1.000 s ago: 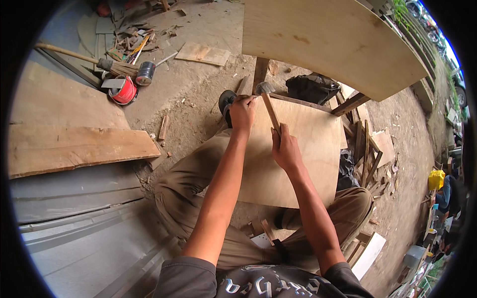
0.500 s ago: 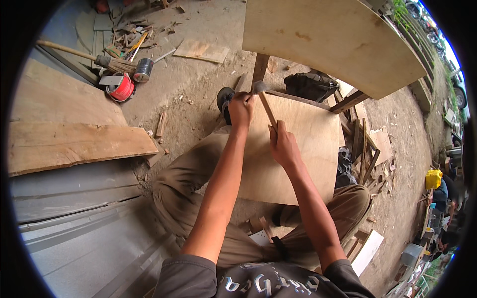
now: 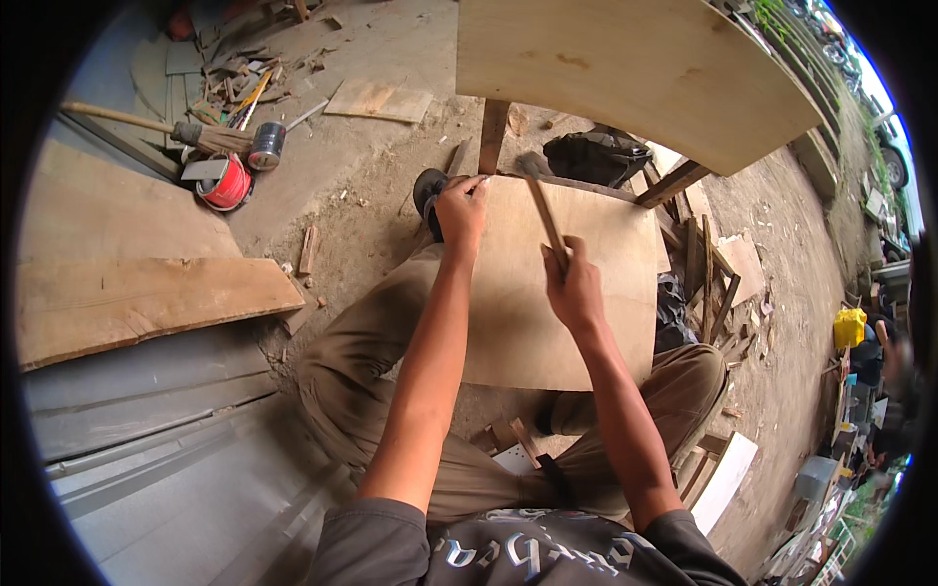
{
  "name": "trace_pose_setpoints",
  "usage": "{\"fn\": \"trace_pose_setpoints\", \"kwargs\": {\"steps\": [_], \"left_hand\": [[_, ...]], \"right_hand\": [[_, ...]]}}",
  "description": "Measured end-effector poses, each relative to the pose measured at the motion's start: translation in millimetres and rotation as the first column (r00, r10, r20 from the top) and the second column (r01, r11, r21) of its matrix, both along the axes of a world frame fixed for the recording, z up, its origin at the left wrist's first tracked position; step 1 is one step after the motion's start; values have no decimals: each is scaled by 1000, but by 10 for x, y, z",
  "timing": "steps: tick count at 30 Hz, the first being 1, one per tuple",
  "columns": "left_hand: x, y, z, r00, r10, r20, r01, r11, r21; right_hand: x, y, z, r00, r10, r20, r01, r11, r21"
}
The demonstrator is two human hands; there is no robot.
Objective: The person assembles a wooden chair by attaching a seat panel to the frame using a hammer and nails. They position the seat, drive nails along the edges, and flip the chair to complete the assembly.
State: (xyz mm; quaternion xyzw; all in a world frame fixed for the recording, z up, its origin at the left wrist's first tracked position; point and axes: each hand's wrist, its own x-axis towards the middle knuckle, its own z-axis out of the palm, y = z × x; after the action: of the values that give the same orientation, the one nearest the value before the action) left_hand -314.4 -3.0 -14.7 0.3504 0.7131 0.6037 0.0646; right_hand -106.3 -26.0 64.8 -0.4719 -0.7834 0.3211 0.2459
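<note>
My right hand (image 3: 575,288) is wrapped round the wooden handle of a hammer (image 3: 545,210). The hammer's head is blurred and hangs over the far edge of a plywood seat panel (image 3: 567,322), to the right of my left hand. At the panel's far left corner, my left hand (image 3: 459,210) is closed in a pinch; whatever sits between the fingertips is too small to make out. The panel lies between my legs, joined to wooden legs and an upright plywood back panel (image 3: 635,73) beyond it.
Scrap wood (image 3: 718,273) and a black bag (image 3: 596,159) lie right of and behind the panel. On the left stand a red bucket (image 3: 227,186), a dark can (image 3: 266,146), a broom (image 3: 127,116) and a thick plank (image 3: 147,303). A yellow container (image 3: 849,327) is far right.
The hammer's head has swung away from my left hand, to the right. My left hand stays pinched at the panel's corner. The whole view has shifted slightly.
</note>
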Motion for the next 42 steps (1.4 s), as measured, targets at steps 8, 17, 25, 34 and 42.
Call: {"fn": "trace_pose_setpoints", "kwargs": {"steps": [8,17,25,34,42], "left_hand": [[120,-129,-5,981,16,-194,-24,999,-42],[224,-84,-178,999,27,-25,-37,836,-547],[56,-213,-133,998,8,-60,-40,833,-552],[989,-432,881,893,188,409,28,884,-467],[1527,-718,566,709,227,667,-206,972,-112]], "right_hand": [[1287,109,-56,867,-476,147,380,823,421],[1816,223,-603,835,-547,61,550,832,-70],[1737,444,-688,854,-520,27,520,849,-91],[2041,1999,-190,997,-70,-29,75,972,224],[1577,2553,-302,949,56,310,-122,973,196]]}}
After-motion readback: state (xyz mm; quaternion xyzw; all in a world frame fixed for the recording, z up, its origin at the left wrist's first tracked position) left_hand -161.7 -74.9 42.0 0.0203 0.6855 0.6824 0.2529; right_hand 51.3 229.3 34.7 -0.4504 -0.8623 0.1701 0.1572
